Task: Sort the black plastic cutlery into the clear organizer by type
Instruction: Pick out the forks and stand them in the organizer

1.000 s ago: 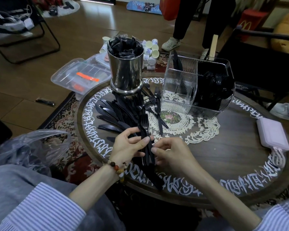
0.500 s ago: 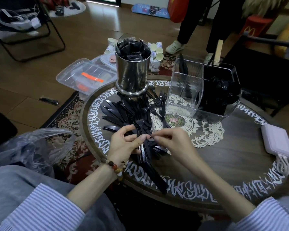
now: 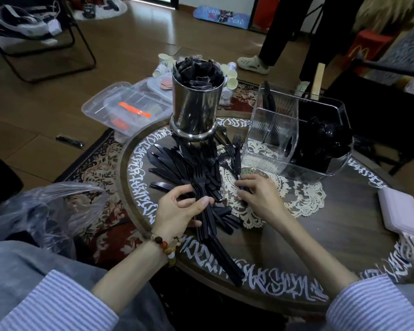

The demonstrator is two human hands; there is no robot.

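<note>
Wooden flooring runs behind a round dark bench (image 3: 296, 247) ringed with white lettering, a lace doily (image 3: 296, 197) at its middle; only the head view is given. At the far side stand a steel canister (image 3: 196, 108) stuffed with black wrappers and, to its right, the clear organizer (image 3: 296, 137), whose right compartment is already packed with black pieces while the left sections hold only a few. Loose black cutlery (image 3: 177, 163) fans out across the bench between the canister and the near edge, knives to the left and forks (image 3: 234, 149) lying near the organizer's near left corner. The left hand (image 3: 177, 211) has its fingers and thumb curled round a bundle of forks (image 3: 206, 211) stacked together, handles pointing toward the near edge. The right hand (image 3: 258, 194) lies low over the doily with fingers bent onto a loose fork handle; whether it has really pinched it I cannot tell. A pink case (image 3: 402, 211) sits at the right, a plastic bag (image 3: 46, 211) at the near left. The step looks like gathering forks into one stack; next, that loose fork would need lifting and aligning with the bundle, then the bundle carrying to the fork section.
</note>
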